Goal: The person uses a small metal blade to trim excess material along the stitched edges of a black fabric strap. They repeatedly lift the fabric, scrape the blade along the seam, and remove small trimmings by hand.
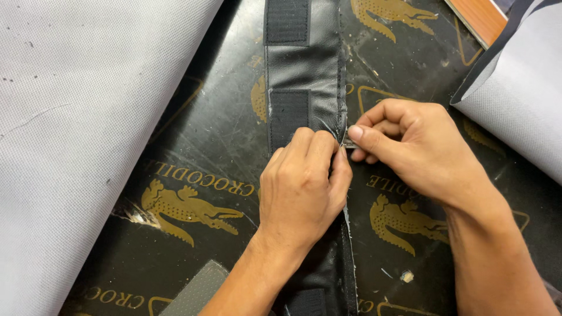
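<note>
Left hand (304, 187) pinches the glossy black leatherette strap (304, 64) — right hand (410, 146) nips its frayed edge — both grips closed

No real packages, labels, signs or screens here, tbh. Closest thing: black printed sheet (205, 134) covering the work surface, glossy and scratched, patterned with gold reptile figures (187, 209) plus gold lettering and outlined frames. Partly hidden under other stuff, running off every edge of view.

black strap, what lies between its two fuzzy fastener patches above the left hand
In the head view, only bare shiny black strap material lies between the upper patch and the lower patch; the left hand sits below.
</note>
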{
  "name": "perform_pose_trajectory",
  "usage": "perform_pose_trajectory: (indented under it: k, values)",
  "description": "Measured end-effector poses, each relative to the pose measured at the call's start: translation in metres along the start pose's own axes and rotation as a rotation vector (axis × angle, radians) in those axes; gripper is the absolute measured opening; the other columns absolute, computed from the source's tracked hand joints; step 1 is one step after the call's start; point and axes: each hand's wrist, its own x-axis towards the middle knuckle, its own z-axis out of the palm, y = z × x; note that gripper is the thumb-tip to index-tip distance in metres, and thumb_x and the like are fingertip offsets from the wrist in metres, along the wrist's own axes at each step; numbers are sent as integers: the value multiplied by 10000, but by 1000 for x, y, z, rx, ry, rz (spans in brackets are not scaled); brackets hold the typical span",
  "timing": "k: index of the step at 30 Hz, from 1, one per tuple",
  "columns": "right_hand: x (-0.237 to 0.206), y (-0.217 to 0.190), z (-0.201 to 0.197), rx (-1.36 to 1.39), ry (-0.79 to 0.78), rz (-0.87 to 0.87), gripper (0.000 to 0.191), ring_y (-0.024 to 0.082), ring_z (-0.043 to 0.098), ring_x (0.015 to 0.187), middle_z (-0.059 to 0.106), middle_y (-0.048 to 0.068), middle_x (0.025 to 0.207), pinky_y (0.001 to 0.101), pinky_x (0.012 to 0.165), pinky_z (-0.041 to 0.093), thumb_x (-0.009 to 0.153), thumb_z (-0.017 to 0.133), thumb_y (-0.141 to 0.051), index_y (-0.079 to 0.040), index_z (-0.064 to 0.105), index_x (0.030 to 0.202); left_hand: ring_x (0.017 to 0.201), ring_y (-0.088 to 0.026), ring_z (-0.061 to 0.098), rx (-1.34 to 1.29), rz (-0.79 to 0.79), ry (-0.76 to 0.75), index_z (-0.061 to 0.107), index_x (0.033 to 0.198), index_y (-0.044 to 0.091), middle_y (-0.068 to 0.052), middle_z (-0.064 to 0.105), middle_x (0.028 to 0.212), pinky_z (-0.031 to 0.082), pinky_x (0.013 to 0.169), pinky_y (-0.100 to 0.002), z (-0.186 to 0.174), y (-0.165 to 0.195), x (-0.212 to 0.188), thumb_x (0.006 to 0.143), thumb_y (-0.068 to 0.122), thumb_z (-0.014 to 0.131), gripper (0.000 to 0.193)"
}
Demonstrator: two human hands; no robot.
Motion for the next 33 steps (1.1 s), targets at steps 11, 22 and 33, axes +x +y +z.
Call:
perform_pose_trajectory:
  k: [11, 22, 33]
  values:
    - [2, 6, 3, 132, 23, -62, 169, 88, 683, 691, 741, 64, 793, 223, 637, 554, 972, 634, -118, 32, 695, 1018, 709, -301, 594, 23, 7, -4, 570, 904, 73, -93, 560, 851, 469, 669, -421, 1, 0, -1, 924, 90, 723, 155]
    - [2, 6, 11, 114, 55, -88, 174, 74, 637, 645, 726, 46, 750, 211, 602, 525, 990, 636, -150, 16, 681, 1021, 709, -305, 595, 41, 25, 0, 576, 916, 69, -95, 566, 862, 471, 669, -424, 2, 0, -3, 927, 97, 727, 154]
    - [1, 5, 16, 123, 97, -93, 182, 65, 625, 639, 722, 36, 749, 204, 601, 515, 999, 639, -165, 9, 688, 1012, 698, -299, 594, 40, 15, -9, 578, 905, 67, -96, 565, 850, 469, 661, -423, 1, 1, -2, 927, 96, 724, 150]
